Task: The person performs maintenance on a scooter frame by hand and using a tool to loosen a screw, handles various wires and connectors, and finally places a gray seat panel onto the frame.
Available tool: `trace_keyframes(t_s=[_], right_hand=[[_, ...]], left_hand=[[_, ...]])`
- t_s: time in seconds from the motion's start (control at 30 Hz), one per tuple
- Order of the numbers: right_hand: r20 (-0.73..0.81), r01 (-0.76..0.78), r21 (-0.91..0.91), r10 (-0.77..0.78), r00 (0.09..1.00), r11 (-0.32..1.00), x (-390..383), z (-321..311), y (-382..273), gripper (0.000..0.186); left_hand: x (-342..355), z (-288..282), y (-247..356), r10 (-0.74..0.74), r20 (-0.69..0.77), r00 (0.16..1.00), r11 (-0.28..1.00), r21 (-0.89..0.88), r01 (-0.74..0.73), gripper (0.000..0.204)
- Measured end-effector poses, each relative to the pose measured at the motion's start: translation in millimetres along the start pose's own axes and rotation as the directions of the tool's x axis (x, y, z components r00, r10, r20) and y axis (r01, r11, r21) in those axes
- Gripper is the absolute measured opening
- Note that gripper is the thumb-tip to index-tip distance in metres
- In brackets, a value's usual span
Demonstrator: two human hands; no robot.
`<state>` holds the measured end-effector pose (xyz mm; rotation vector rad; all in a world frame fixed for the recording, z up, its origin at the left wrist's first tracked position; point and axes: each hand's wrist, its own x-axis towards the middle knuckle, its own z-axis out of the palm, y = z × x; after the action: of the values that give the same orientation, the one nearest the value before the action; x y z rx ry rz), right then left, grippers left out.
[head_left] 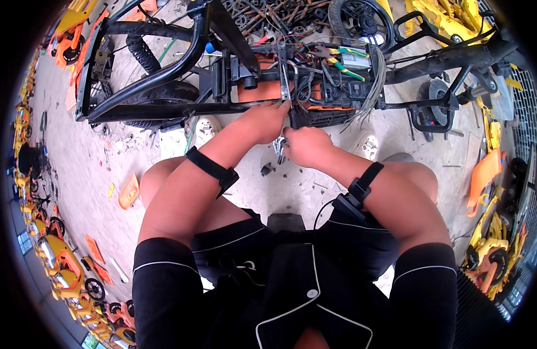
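Note:
A black vehicle frame (164,110) lies across in front of me, with wiring and an orange-sided tray (265,92) in its middle. My left hand (270,122) rests at the frame's near edge, its fingers stretched out beside a slim silver metal bar (284,87). Just below and to the right, my right hand (309,145) is closed like a fist. A small silver metal tool (278,146) shows at its left side; its full shape is hidden. Pliers with yellow-green handles (345,71) lie on top of the tray's parts.
Loose grey cables (374,93) hang over the frame's right part. A black wheel (361,20) and a heap of metal parts (286,14) lie behind it. Orange panels (485,177) and yellow vehicles (62,262) stand around. Small scraps (266,169) lie on the floor between my knees.

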<state>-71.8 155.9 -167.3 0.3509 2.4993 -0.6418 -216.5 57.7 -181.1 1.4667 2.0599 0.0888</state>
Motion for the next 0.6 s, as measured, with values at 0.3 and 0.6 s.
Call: trace_keyframes(t_s=[0.3,0.6], right_hand=[[0.001,0.012,0.022,-0.012,1.000,1.000,-5.6,-13.9,-11.2,0.034],[-0.039,0.001,0.044,0.001,0.999,0.999,-8.0,-33.8,-30.2,0.032]], left_hand=[[-4.2,-17.7,5.9,-0.056,0.144,0.988,0.998,0.012,0.055,0.075],[-23.3,-54.1,26.1,-0.157,0.214,0.964,0.980,0.155,0.125,0.031]])
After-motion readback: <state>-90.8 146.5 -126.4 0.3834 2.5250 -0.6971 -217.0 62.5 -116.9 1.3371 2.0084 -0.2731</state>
